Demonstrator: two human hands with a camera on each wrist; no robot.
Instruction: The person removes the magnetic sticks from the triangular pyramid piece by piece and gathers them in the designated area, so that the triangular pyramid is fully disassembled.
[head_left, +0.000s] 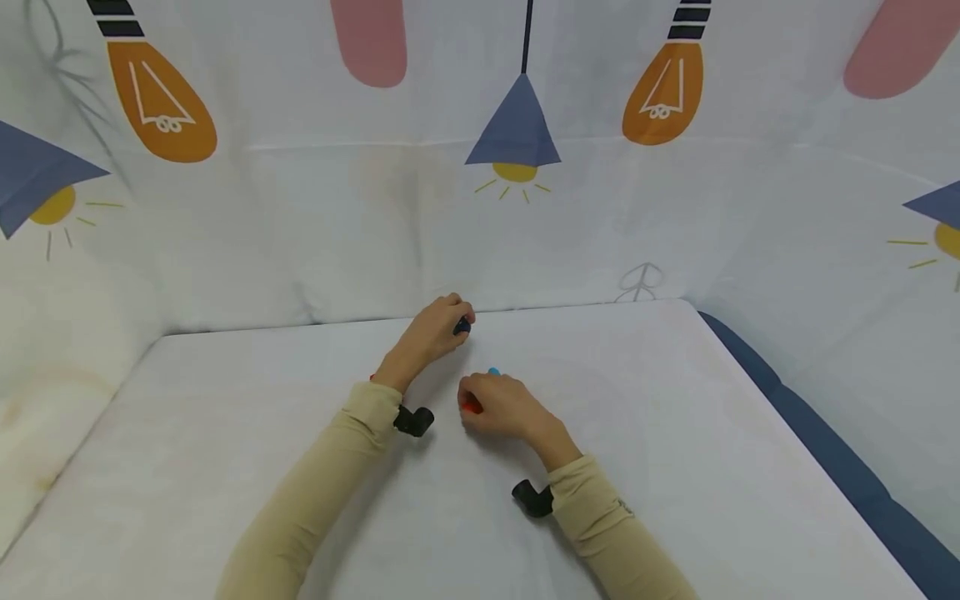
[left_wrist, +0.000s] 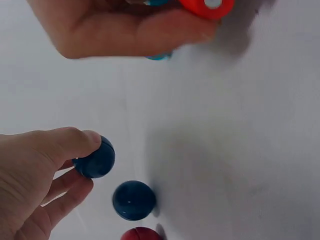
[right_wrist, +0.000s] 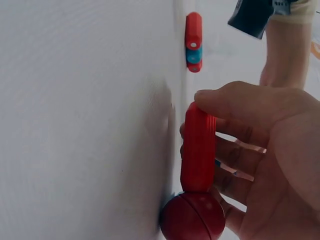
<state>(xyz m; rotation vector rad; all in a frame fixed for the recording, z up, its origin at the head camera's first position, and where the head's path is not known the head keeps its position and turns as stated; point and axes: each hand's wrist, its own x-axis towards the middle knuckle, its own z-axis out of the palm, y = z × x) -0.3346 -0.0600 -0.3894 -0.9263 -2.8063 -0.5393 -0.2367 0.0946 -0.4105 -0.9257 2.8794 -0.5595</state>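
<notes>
My left hand (head_left: 433,332) pinches a dark blue ball (left_wrist: 96,159) between thumb and fingers, near the far edge of the table. Close by it, a second dark blue ball (left_wrist: 134,200) and a red ball (left_wrist: 142,234) lie on the white surface in the left wrist view. My right hand (head_left: 504,406), nearer to me and to the right, grips a ridged red stick (right_wrist: 198,150) low over the table. At the stick's near end, a dark red ball (right_wrist: 193,217) meets it. Light blue pieces show partly behind the right hand.
Red sticks (right_wrist: 194,30) and a light blue piece (right_wrist: 194,55) lie together farther off in the right wrist view. A white cloth (head_left: 645,467) covers the table. Behind it hangs a printed curtain (head_left: 337,208). Each sleeve carries a black wrist camera (head_left: 414,421).
</notes>
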